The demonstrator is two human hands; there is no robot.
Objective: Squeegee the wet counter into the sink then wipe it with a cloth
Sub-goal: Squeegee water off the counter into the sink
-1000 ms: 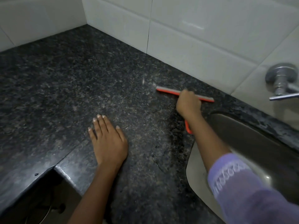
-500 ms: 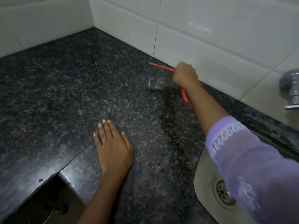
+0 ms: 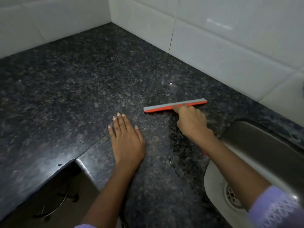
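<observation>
Squeegee (image 3: 175,106) w/ right hand (image 3: 191,121) pulled off wall, nearer sink (image 3: 256,148).

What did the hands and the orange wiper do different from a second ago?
The right hand lifted the squeegee up toward the wall tiles, then set its blade back down flat on the counter, keeping its grip. The left hand stayed flat on the counter. The wet patch beside the sink remains.

One head-worn camera looks forward and steeply down, close over a dark counter (image 3: 69,96), toward the tiled wall corner (image 3: 110,12).
</observation>
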